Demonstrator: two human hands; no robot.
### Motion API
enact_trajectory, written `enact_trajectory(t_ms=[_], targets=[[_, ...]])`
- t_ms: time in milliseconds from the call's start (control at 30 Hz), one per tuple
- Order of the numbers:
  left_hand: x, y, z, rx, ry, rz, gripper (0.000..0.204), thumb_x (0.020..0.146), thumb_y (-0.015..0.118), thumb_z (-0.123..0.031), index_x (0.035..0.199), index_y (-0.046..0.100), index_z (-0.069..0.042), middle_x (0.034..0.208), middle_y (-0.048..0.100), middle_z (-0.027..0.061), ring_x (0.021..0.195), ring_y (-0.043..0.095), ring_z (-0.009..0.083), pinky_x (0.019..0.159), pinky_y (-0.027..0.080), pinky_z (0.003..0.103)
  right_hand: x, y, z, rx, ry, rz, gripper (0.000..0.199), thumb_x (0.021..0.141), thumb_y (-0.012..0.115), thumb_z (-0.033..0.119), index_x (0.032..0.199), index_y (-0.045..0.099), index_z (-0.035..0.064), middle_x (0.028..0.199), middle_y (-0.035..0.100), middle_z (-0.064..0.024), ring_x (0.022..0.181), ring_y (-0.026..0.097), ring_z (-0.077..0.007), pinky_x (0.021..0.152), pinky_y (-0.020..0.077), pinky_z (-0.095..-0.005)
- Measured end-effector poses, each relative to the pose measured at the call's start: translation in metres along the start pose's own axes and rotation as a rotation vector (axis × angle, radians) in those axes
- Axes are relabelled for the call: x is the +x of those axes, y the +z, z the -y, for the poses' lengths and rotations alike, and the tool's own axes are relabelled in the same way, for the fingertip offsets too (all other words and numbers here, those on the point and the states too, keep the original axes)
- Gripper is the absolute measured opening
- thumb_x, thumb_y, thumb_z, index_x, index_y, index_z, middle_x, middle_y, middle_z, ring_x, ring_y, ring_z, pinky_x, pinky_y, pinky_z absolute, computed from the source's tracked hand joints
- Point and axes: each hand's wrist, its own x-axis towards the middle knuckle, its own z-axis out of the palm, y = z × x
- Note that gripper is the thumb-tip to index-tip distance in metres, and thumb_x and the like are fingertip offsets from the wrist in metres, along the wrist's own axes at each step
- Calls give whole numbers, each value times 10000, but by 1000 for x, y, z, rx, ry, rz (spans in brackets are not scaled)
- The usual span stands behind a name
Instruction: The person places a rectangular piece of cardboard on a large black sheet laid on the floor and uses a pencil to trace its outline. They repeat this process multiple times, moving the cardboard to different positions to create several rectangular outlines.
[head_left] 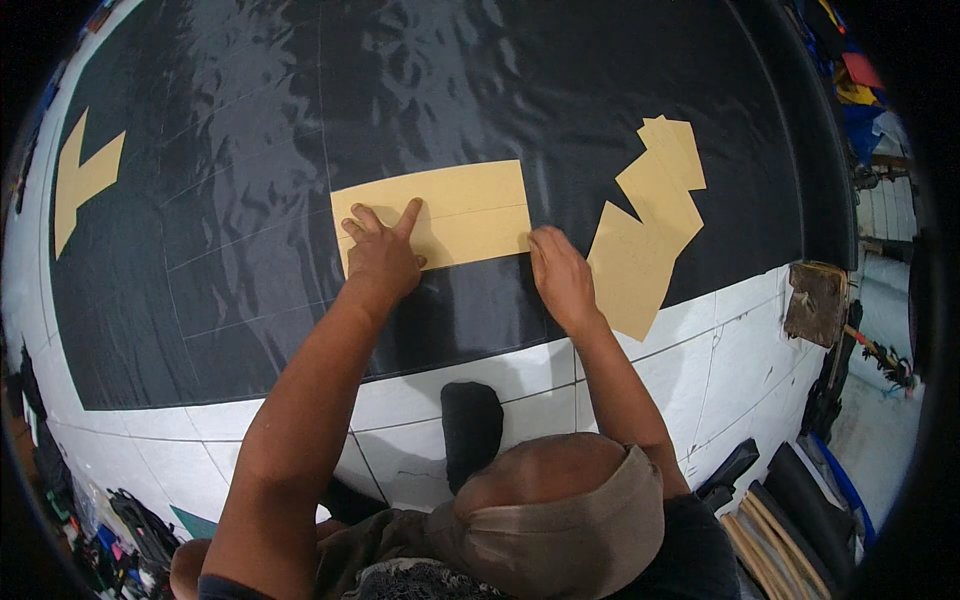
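Nearest the lower edge, a small dark rounded block (471, 425) on the white marked table (640, 370). Beyond it, left hand (383, 256) pressed flat on the tan rectangular paper pattern piece (470, 210) — fingers spread wide, holding nothing. Right hand (561, 275) at that rectangle's lower right corner, fingers close together, flat. Under the rectangle, glossy black fabric sheet (450, 80). Right of the rectangle, a tan zigzag paper piece (645, 235); far left of it — a tan arrow-shaped paper piece (82, 180).
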Motion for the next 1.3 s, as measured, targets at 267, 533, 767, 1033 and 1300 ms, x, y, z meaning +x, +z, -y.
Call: enact_trajectory(t_ms=[267, 533, 767, 1033, 1300], targets=[[-4, 3, 10, 159, 73, -116, 827, 897, 701, -513, 1595, 306, -310, 1553, 256, 373, 1385, 412, 531, 1079, 439, 583, -19, -22, 2, 318, 245, -210, 224, 1040, 548, 183, 1109, 664, 4, 1049, 682, -171, 988, 670, -338, 866, 526, -402], [22, -4, 7, 6, -134, -267, 847, 974, 482, -658, 1465, 458, 33, 1208, 644, 288, 1038, 675, 417, 965, 456, 574, -21, 14, 22, 339, -18, 35, 274, 1027, 567, 218, 1187, 644, 9, 1143, 693, -175, 1025, 669, -362, 962, 491, -470], [62, 18, 1, -1103, -193, -282, 591, 1006, 553, -421, 1349, 552, 60, 1183, 645, 352, 1208, 592, 504, 1010, 471, 519, 53, 57, 54, -50, -308, 27, 375, 1012, 558, 289, 1312, 617, 73, 1442, 569, -150, 1410, 437, -400, 1211, 176, -616], [84, 19, 31, -189, 164, -747, 403, 957, 659, -263, 1333, 611, -125, 1430, 511, 227, 1352, 447, 461, 1128, 326, 602, 149, 38, -13, -144, -347, 46, 285, 1021, 556, 249, 1262, 674, 156, 1433, 601, -78, 1414, 449, -352, 1223, 169, -610], [103, 22, 17, -293, 203, -715, 421, 980, 628, -272, 1362, 588, -98, 1507, 439, 229, 1460, 335, 456, 1210, 217, 615, 168, 17, -60, -89, -95, -26, 333, 964, 671, 328, 1251, 691, 160, 1451, 596, -67, 1445, 417, -333, 1228, 191, -562]])
